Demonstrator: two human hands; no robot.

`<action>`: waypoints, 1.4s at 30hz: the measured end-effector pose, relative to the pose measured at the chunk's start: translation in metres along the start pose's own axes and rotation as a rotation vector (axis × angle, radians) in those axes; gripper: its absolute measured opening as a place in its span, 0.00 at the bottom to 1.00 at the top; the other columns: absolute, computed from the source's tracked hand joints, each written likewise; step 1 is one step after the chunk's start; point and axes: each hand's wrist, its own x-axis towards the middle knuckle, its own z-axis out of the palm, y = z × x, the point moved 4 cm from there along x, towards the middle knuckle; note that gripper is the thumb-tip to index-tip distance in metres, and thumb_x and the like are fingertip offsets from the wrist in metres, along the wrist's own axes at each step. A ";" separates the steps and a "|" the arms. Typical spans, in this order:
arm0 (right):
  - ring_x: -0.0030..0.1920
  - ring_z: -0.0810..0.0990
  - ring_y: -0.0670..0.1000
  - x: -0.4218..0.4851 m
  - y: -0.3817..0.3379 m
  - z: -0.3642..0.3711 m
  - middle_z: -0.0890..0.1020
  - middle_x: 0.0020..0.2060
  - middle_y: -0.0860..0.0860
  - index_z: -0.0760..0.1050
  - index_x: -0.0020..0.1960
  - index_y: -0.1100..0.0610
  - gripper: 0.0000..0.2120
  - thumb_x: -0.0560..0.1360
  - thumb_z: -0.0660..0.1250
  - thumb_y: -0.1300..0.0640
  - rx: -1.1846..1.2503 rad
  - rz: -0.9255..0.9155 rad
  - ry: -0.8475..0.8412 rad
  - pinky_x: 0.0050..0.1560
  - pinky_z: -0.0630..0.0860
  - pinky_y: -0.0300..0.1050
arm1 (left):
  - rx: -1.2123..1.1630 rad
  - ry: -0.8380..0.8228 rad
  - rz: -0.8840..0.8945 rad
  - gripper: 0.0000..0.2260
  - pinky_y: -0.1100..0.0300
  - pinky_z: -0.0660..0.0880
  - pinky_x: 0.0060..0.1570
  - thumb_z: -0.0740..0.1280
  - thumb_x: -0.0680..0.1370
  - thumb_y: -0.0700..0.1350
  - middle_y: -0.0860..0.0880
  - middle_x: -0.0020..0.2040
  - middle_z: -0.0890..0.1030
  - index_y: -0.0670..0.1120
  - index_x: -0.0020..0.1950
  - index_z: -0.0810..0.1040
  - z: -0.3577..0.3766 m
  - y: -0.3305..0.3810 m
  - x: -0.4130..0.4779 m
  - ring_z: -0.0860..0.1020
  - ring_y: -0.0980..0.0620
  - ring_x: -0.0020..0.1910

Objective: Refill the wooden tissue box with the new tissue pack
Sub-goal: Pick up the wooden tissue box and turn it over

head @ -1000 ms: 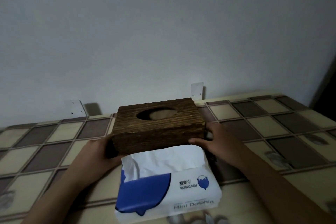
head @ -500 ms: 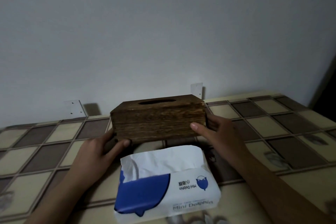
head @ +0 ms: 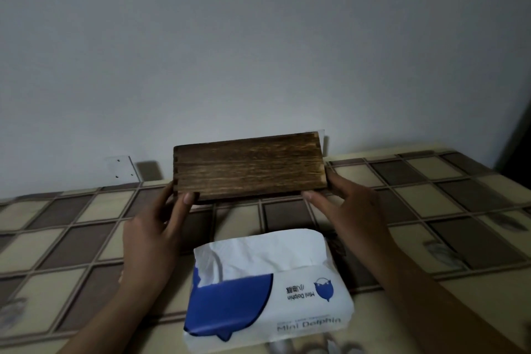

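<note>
The dark wooden tissue box is lifted off the table, its long front side facing me and its oval top opening out of sight. My left hand grips its left end, thumb on the lower front edge. My right hand grips its right end from below and behind. The new tissue pack, white and blue with "Mini Dolphin" printed on it, lies on the table close to me, between my forearms. Its top is torn open and white tissue shows.
The table is covered in a brown and beige checked cloth and stands against a plain grey wall. Two small white brackets sit at the wall along the table's back edge. A dark edge shows at the far right.
Both hands have lifted the wooden box off the table and raised it. Its top opening, visible a second ago, has dropped out of view. The tissue pack has stayed in place.
</note>
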 end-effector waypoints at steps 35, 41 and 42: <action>0.28 0.76 0.39 0.002 0.006 0.009 0.77 0.24 0.39 0.82 0.40 0.46 0.10 0.77 0.66 0.48 -0.018 -0.064 0.125 0.29 0.66 0.30 | -0.107 -0.008 -0.019 0.10 0.52 0.71 0.33 0.65 0.76 0.57 0.43 0.37 0.85 0.65 0.56 0.80 -0.002 -0.006 0.002 0.72 0.55 0.32; 0.27 0.76 0.38 0.005 0.007 0.010 0.79 0.27 0.35 0.78 0.34 0.46 0.12 0.75 0.68 0.49 -0.026 -0.044 0.122 0.28 0.66 0.29 | -0.126 -0.026 -0.087 0.11 0.51 0.79 0.39 0.65 0.76 0.58 0.64 0.38 0.84 0.69 0.57 0.79 0.003 -0.013 0.003 0.82 0.56 0.41; 0.28 0.77 0.39 0.005 0.008 0.010 0.81 0.28 0.38 0.80 0.35 0.49 0.11 0.75 0.68 0.49 -0.026 -0.042 0.119 0.28 0.66 0.31 | -0.127 -0.028 -0.101 0.11 0.52 0.79 0.41 0.67 0.76 0.56 0.69 0.38 0.83 0.67 0.58 0.79 0.004 -0.014 0.003 0.81 0.58 0.42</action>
